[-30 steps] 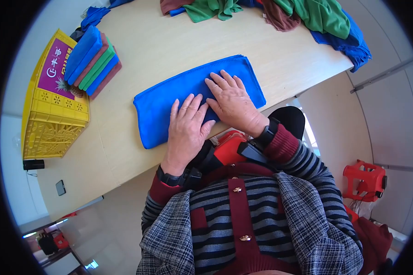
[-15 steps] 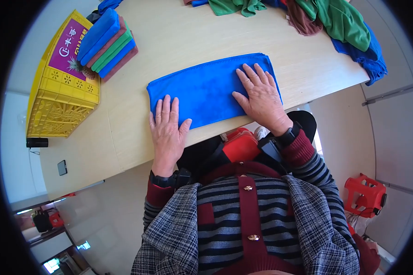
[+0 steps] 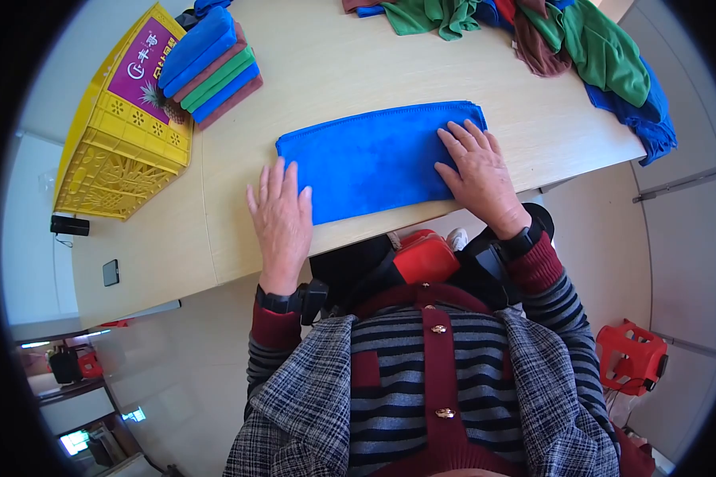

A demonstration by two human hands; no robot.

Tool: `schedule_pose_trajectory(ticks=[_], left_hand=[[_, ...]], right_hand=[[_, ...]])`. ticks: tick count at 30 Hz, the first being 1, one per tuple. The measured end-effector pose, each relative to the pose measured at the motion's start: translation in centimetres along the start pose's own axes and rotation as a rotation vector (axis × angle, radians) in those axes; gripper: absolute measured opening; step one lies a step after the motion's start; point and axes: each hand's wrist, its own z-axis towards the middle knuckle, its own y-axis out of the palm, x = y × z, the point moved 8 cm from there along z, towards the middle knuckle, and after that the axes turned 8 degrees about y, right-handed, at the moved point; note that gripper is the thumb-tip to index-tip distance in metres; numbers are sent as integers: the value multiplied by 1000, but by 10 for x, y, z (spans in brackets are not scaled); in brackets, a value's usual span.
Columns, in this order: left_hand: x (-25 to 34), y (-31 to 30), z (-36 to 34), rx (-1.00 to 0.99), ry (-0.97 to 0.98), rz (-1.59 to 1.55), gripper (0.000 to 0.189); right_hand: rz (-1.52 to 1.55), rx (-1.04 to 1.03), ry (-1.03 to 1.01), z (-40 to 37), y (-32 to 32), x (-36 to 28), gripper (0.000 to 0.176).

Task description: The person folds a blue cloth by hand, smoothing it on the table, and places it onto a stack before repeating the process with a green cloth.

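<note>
A blue towel [image 3: 374, 163], folded into a long rectangle, lies flat near the front edge of the table. At its left end is my left hand [image 3: 282, 208], fingers stretched out and overlapping the towel's left edge. My right hand [image 3: 479, 176] rests over the towel's right end, palm down with the fingers apart. Neither hand grips anything. Dark straps with small black boxes circle both wrists.
A yellow crate [image 3: 131, 143] stands at the left, beside a stack of folded blue, brown and green towels [image 3: 215, 71]. Loose towels [image 3: 605, 60] are heaped at the far right edge. A phone-like slab [image 3: 110, 273] lies front left. A red stool [image 3: 632, 358] stands on the floor at right.
My left hand has slid left, from on top of the towel to its left edge. My right hand has shifted slightly outward to the right. The camera view has moved a little.
</note>
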Motion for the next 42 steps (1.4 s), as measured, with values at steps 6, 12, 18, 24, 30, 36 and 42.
schedule_pose_trajectory(ticks=[6,12,18,24,30,36,42], left_hand=[[41,21,47,-34,215,-126,58],[23,40,45,-49,109,-18,64],[20,37,33,-23,72,-59,69],[28,30,8,-13,15,-29,70],[36,20,10,-11,39,-2,65],[53,36,21,-61,119,1,58],[50,38,20,-84,122,31,57]], right_hand=[[119,13,-8,23,11,-32,58],[2,69,46,24,24,-17,64],[-29,66,29,23,23,-3,67],[2,65,-106,18,24,-4,65],[142,29,-109,6,12,-47,63],[152,-16,-174,2,28,-106,55],[72,19,-97,0,29,-72,53]])
